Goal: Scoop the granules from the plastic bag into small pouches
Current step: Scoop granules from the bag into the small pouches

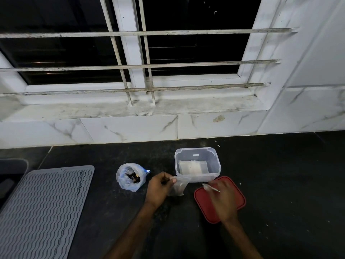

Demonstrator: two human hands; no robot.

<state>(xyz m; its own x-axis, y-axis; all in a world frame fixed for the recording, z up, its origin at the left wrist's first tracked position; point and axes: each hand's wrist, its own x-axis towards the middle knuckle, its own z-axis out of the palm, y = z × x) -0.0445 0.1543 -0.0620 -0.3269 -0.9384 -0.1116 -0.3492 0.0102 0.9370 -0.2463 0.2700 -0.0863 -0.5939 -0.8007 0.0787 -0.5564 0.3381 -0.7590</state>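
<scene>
A clear plastic bag with dark granules stands open on the black counter. My left hand pinches the top edge of a small clear pouch, which hangs just right of it. My right hand, blurred by motion, holds a small white spoon above a red lid. Behind the pouch stands a clear plastic container with a stack of flat pouches inside.
A grey ribbed mat covers the counter at the left. A marble-tiled wall and a barred window rise behind the counter. White crumbs dot the black counter at the right.
</scene>
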